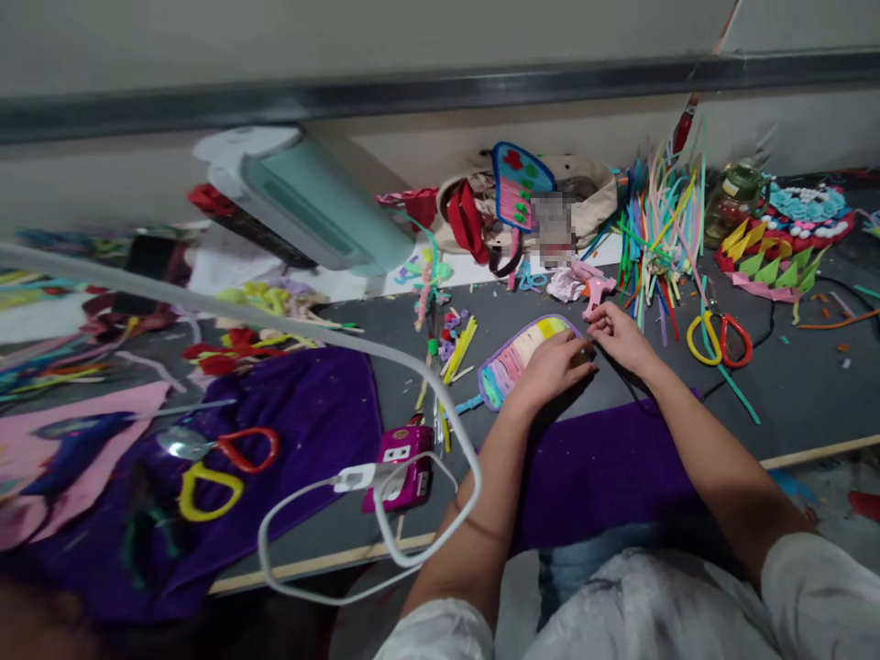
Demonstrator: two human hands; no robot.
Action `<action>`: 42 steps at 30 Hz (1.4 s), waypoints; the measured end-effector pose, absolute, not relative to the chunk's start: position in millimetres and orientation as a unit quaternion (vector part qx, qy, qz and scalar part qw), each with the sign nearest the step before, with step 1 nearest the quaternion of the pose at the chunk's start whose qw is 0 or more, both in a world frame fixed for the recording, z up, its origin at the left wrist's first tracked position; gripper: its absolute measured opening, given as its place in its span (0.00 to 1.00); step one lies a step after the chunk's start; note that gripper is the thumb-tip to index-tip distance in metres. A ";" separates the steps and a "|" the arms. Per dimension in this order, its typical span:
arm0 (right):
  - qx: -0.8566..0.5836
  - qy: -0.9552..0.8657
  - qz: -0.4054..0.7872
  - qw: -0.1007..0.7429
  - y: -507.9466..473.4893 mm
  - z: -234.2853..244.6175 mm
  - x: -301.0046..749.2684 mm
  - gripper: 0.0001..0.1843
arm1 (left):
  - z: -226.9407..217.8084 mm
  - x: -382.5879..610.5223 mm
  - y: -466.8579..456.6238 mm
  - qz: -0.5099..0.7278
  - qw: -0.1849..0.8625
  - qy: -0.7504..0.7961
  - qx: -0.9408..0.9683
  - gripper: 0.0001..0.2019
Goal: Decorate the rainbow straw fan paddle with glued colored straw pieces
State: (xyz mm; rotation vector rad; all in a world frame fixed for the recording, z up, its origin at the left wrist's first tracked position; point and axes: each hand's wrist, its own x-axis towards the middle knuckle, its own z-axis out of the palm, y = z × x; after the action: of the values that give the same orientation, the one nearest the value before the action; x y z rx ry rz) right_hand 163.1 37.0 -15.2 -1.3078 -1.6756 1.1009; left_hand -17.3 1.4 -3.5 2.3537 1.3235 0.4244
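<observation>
My left hand [555,363] rests with curled fingers on the right end of an oval striped craft piece [517,357] with a purple rim, lying on the dark table. My right hand [619,332] meets it at the same edge, fingers pinched together on something too small to name. A pink glue gun [592,286] lies just beyond my right hand. A purple cloth [605,467] lies under my forearms.
Red-and-yellow scissors [720,337] lie to the right, a second pair [220,463] to the left on purple fabric. A bundle of coloured sticks [660,229] stands behind. A magenta device [402,467] with a white cable [330,513] sits near the front edge. A pale green fan [309,202] hangs over the table.
</observation>
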 end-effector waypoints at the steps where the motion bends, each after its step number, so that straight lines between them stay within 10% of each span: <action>1: -0.507 -0.659 0.432 0.349 36.5 -15.3 162.8 0.11 | -3.8 -17.7 1.5 0.151 0.201 0.475 0.843 0.14; 23: -0.476 -0.741 0.391 0.267 36.6 -11.8 164.0 0.16 | -5.6 -30.8 8.2 0.274 0.327 0.442 0.789 0.10; 42: -0.477 -0.740 0.395 0.264 35.3 -10.6 161.6 0.15 | -16.1 -24.1 11.9 0.227 0.196 0.484 0.822 0.20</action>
State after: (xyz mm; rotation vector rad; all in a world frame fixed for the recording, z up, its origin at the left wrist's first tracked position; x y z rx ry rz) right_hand 161.6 35.3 -10.6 -1.2891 -2.0001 1.0669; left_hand -24.1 11.9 -16.1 2.3019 1.3566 0.6370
